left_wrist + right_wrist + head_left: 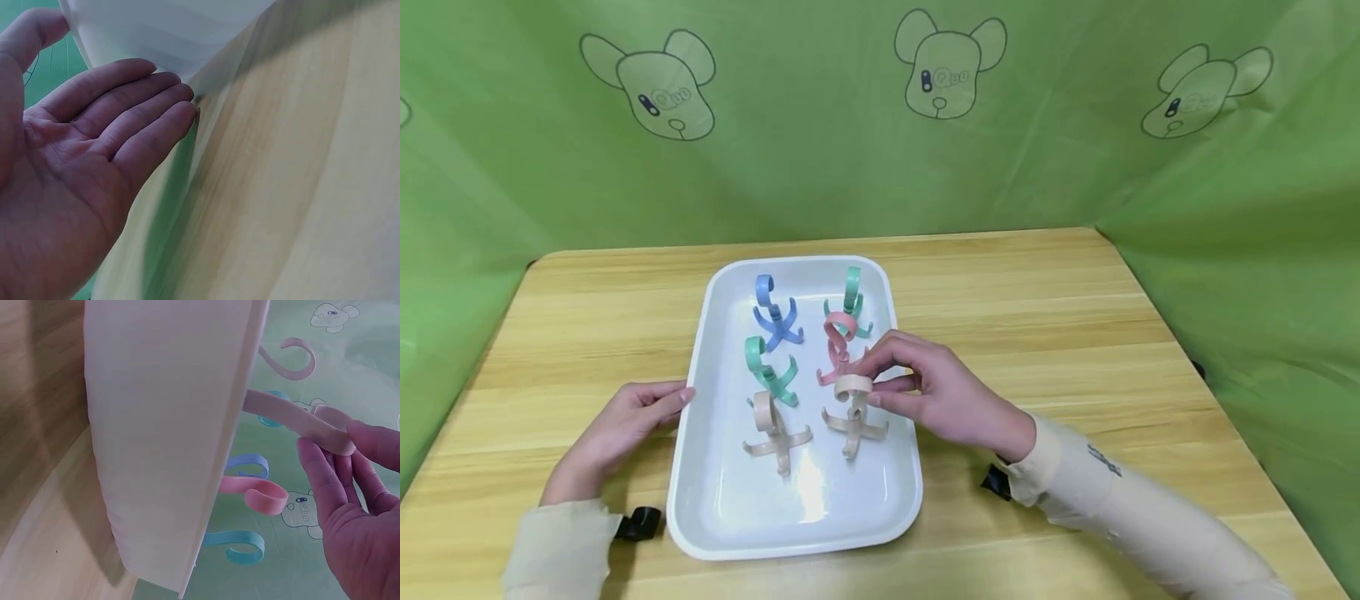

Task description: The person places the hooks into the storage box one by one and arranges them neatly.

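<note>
A white tray (pixel 737 521) holds several plastic hanging hooks, each with a curled top and prongs spreading at its base. My right hand (pixel 946 392) pinches the curled top of the front-right beige hook (pixel 854 427) between thumb and fingers; the right wrist view shows this beige curl (pixel 281 412) above the tray rim. Just behind it stands a pink hook (pixel 841 327), partly covered by my fingers. At the tray's left side, my left hand (pixel 625 429) has its thumb on the rim. In the left wrist view, its straight fingers (pixel 134 103) lie against the tray's outer wall.
Another beige hook (pixel 780 442) stands at the tray's front left. Behind it are a green hook (pixel 777 385) and a blue one (pixel 780 327); a second green hook (pixel 852 290) is at the back right. Green curtains (pixel 820 167) enclose the wooden table (pixel 1022 292).
</note>
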Motion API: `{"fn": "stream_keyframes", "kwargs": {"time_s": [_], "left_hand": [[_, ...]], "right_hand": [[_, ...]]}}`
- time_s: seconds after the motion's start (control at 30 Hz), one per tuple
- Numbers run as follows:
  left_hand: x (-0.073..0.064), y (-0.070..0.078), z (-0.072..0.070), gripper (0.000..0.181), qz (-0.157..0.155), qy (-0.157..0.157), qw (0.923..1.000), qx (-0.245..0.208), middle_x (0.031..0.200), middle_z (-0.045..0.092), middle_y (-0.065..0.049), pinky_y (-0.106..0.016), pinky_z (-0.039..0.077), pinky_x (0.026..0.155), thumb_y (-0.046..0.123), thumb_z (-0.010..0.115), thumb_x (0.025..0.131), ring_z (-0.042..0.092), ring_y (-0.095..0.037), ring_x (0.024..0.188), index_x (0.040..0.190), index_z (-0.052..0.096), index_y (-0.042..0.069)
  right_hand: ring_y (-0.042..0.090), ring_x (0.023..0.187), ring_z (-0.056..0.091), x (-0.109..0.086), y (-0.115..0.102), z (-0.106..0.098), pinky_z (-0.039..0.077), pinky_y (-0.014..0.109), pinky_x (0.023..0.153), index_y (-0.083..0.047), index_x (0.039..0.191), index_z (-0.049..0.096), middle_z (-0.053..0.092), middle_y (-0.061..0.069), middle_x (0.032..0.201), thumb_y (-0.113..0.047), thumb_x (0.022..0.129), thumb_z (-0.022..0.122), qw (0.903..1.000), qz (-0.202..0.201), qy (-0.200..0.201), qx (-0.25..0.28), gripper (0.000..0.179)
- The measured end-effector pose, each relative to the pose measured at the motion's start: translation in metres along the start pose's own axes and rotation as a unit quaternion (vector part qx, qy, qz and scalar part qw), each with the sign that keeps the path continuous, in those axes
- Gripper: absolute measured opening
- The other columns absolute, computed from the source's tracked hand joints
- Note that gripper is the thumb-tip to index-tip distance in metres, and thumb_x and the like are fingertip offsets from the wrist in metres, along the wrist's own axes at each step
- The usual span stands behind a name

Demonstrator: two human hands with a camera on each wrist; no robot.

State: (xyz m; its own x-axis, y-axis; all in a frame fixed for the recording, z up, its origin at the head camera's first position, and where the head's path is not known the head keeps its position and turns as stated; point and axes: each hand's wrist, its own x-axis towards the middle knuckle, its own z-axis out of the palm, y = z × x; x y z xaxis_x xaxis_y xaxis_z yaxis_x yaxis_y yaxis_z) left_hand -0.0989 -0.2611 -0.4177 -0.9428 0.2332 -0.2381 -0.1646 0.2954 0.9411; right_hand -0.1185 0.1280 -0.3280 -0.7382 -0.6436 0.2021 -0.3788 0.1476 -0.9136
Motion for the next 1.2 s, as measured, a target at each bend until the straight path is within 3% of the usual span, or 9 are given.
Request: {"fn": "stream_keyframes", "kwargs": {"time_s": [0.47,0.87,1.2], "left_hand": [[-0.001,0.001,-0.001,0.046,0.002,-0.006,0.9998,-0.016,0.124,0.06,-0.029,-0.028,0.054,0.085,0.023,0.053,0.104,0.065,-0.01,0.099,0.128,0.053,-0.016],[-0.002,0.001,0.001,0.048,-0.003,0.001,1.0,-0.004,0.125,0.059,-0.029,-0.025,0.053,0.085,0.025,0.053,0.104,0.065,-0.009,0.098,0.129,0.052,-0.016],[-0.001,0.001,0.0,0.048,-0.002,-0.004,0.9999,-0.011,0.125,0.059,-0.03,-0.027,0.054,0.084,0.024,0.053,0.104,0.065,-0.009,0.099,0.129,0.052,-0.017]], "right_hand": [[0.019,0.102,0.064,-0.003,0.008,0.002,0.057,0.033,0.082,-0.007,0.103,0.064,0.061,0.004,0.107,0.008,0.087,0.07,0.9989,0.045,-0.011,0.006,0.023],[0.037,0.101,0.064,-0.008,0.015,0.003,0.055,0.035,0.085,-0.001,0.106,0.063,0.059,0.011,0.107,0.009,0.087,0.069,0.9964,0.07,-0.007,0.048,0.022],[0.018,0.105,0.058,-0.01,0.018,-0.001,0.051,0.033,0.092,-0.011,0.11,0.065,0.061,0.0,0.11,-0.004,0.087,0.076,0.9982,0.055,-0.024,-0.008,0.026]]}}
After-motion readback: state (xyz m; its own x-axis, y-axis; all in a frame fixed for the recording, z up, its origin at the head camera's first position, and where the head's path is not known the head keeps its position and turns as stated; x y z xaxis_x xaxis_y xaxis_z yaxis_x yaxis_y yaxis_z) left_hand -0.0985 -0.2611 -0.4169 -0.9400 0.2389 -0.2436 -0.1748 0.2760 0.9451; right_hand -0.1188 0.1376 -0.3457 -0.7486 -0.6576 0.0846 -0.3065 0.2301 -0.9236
